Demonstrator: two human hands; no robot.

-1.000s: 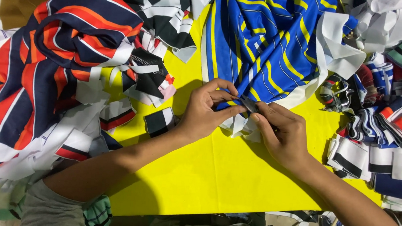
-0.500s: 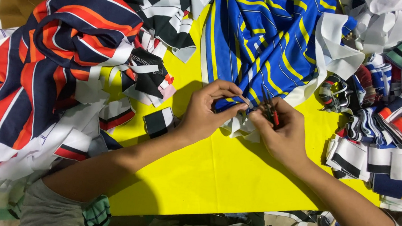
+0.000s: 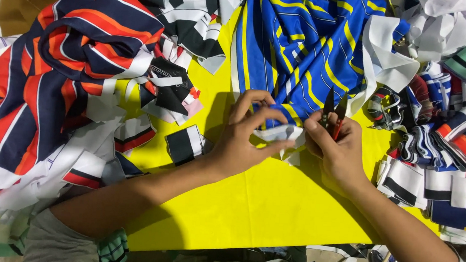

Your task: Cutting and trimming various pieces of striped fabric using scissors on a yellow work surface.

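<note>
A small white fabric strip (image 3: 281, 133) sits just past the centre of the view, toward 1 o'clock, pinched at its left end between the thumb and fingers of the left hand (image 3: 246, 137). The strip hangs at the lower edge of a blue jersey cloth with yellow and white stripes (image 3: 299, 48), which spreads away toward 12 o'clock. The right hand (image 3: 338, 149), at 3 o'clock of the strip and just beside it, is closed around a pair of thread snips (image 3: 334, 113) with a red grip; the two dark blades point up toward 12 o'clock and stand slightly apart, their tips over the blue cloth.

Both hands rest over a bright yellow tabletop (image 3: 250, 203). At 9 o'clock of the hands lies a navy cloth with orange and white stripes (image 3: 56, 75), bunched in folds. Between it and the left hand lies a small black-and-white collar piece (image 3: 185, 143). At 11 o'clock a black-and-white cloth (image 3: 171, 1) is heaped. At 3 o'clock, along the tabletop's right edge, sit stacked striped rib pieces (image 3: 439, 156) in many colours.
</note>
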